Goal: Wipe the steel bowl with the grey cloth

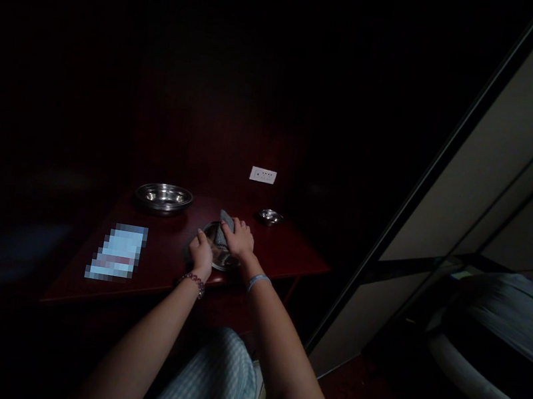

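Beyond the hands (239, 238), a steel bowl (164, 197) and small dish (270, 216) sit.

Left hand (200, 253) and right hand (239, 237) sit close, fingers (242, 227) curled downward.

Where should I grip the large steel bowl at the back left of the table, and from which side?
Probably pinch the rim of the steel bowl from the near side, fingers over the lip: it sits upright and shallow, and its flared rim stands free, giving an easy edge.

We look from up on the head, forward and down, at the left hand (200, 251) and right hand (239, 237), close by.
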